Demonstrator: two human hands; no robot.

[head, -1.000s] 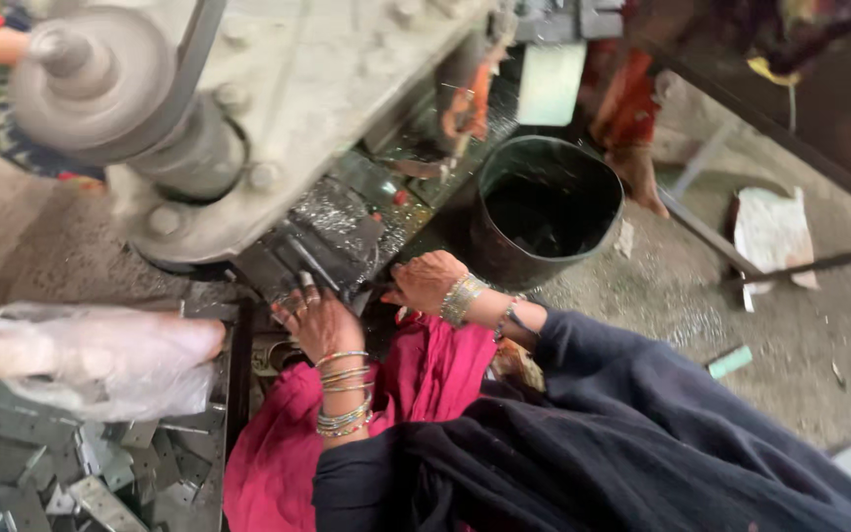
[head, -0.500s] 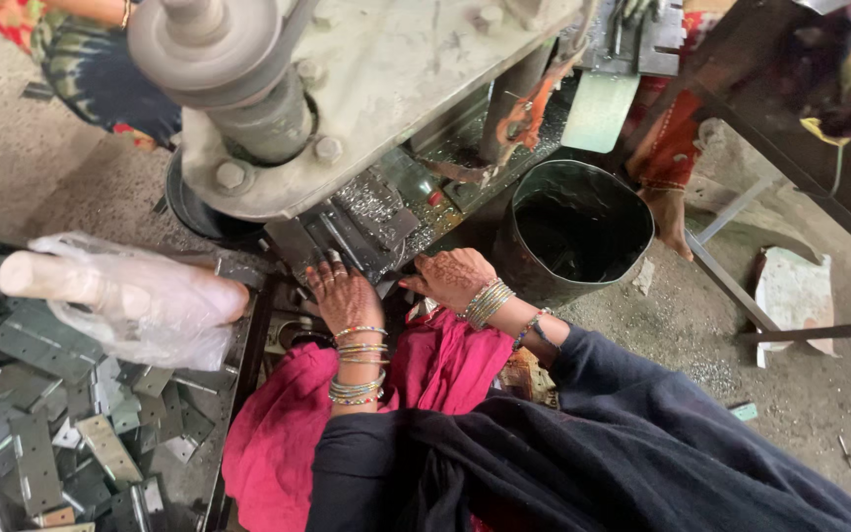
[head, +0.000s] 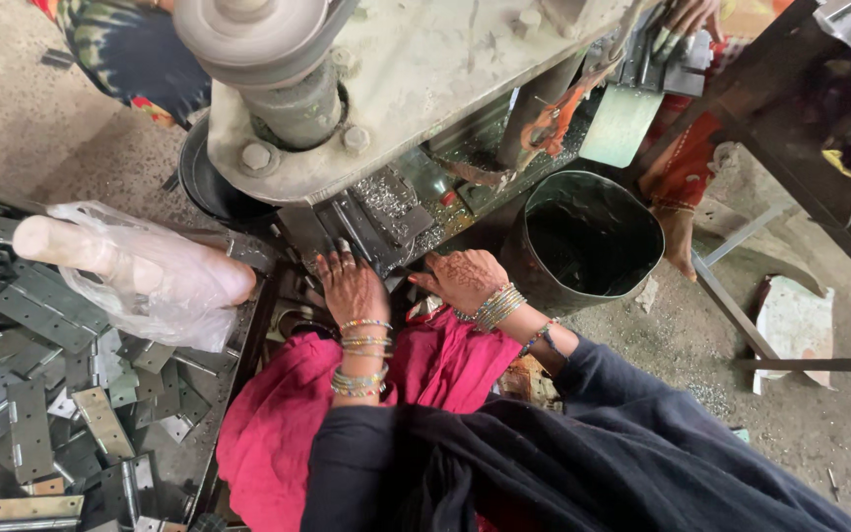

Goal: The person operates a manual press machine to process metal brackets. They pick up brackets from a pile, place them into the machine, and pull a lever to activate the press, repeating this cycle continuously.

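Apparently mid-feed at the press bed (head: pixel 401 212), with left hand (head: pixel 350 286) spread flat and empty on its edge, right hand (head: pixel 465 278) just beside, grip hidden beneath its back, hinge plates (head: pixel 41 394) heaped well apart leftward; probably calling next for careful seating under the tool.

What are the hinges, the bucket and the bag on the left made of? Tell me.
Hinges: flat grey metal, likely steel, dull sheen, screw holes.
Bucket: dark thin metal by its look, dented glossy wall; possibly plastic.
Bag: thin clear plastic film, crinkled and see-through, wrapped around a pale roll.
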